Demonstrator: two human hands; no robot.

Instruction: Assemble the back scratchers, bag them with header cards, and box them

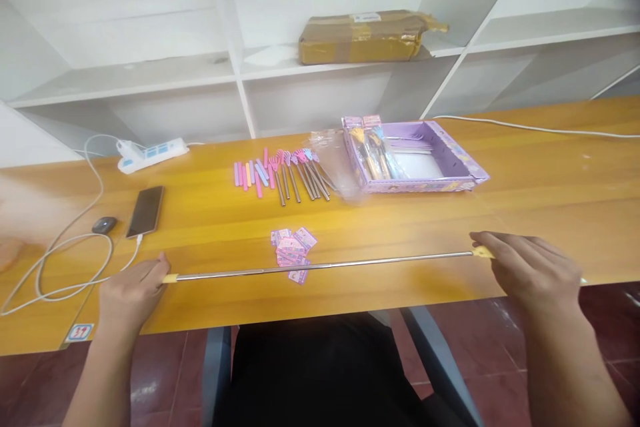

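Note:
Stretched between my hands is a telescopic back scratcher (350, 263), its thin metal rod drawn out long and level over the table's near side. My left hand (133, 290) is closed around its yellow left end. At the other end, the fingers of my right hand (537, 270) grip a yellow part that they mostly cover. Small pink and purple printed cards (293, 247) lie in a loose pile just behind and under the rod. Farther back are several short back scratchers (300, 173) with pink and blue claw heads, beside a group of coloured handle tubes (253, 173).
A purple display box (475, 173) holds bagged scratchers (370, 153), with clear plastic bags (335, 167) at its left. On the left lie a phone (145, 211), a charging cable (75, 237), a dark mouse-like object (105, 225) and a power strip (160, 153). A taped carton (360, 40) sits on the shelf.

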